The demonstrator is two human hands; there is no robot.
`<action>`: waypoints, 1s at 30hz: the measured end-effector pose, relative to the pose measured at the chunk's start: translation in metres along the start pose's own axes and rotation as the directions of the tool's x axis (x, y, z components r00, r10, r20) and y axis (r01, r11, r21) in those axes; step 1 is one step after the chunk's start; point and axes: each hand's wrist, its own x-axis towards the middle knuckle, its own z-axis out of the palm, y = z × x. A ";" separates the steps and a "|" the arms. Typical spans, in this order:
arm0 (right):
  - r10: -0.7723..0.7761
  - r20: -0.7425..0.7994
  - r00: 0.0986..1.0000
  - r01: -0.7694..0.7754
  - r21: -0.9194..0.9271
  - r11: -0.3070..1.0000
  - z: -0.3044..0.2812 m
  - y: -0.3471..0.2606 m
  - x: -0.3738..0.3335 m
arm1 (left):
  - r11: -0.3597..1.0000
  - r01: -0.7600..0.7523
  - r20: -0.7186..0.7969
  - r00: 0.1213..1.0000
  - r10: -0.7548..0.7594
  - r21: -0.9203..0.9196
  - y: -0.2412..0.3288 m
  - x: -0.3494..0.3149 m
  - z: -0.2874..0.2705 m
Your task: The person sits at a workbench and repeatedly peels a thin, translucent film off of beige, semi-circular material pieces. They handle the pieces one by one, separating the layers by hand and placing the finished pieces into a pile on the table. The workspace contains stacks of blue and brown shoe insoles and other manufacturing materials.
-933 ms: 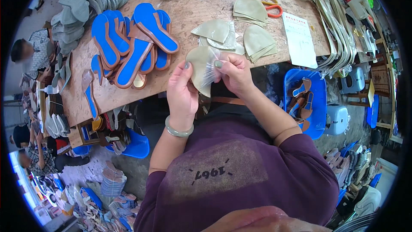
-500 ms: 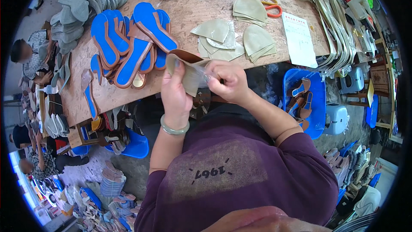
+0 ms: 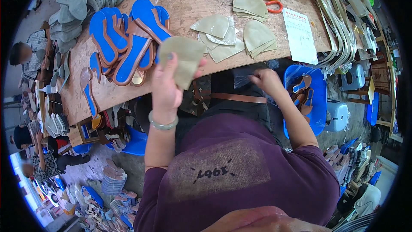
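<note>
Left hand (image 3: 165, 88) pinches the olive piece (image 3: 182, 58) between its fingers. Right hand (image 3: 267, 80) is down below the surface (image 3: 189, 4), its grip unclear. That thin pinch looks risky: the floppy piece could slip and fall.

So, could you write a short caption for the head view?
Left hand lifts an olive piece above the bench; right hand is lower.

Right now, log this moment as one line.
left hand: holds olive upper piece | right hand: below table edge, clear film | blue soles: stacked left
</note>
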 end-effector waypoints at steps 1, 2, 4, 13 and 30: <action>0.121 -0.023 0.992 -0.119 -0.411 0.904 -0.001 0.007 0.001 | 0.995 0.074 0.042 0.997 -0.071 -0.065 -0.006 0.000 0.006; 0.072 -0.079 0.994 -0.092 -0.285 0.954 -0.006 0.000 -0.001 | 0.990 0.114 0.078 0.991 -0.108 -0.085 -0.012 0.000 0.010; -0.003 -0.212 0.977 -0.001 -0.022 1.000 -0.032 -0.040 -0.010 | 0.975 0.195 0.155 0.972 -0.177 -0.110 -0.023 0.002 0.017; -0.544 -0.386 0.745 0.608 0.058 0.792 -0.065 -0.120 0.000 | 0.984 0.168 0.212 0.961 -0.178 0.066 -0.066 -0.017 0.024; -0.580 -0.551 0.600 0.647 -0.093 0.757 -0.061 -0.128 0.014 | 0.973 0.226 0.126 0.965 -0.231 0.051 -0.062 -0.011 0.004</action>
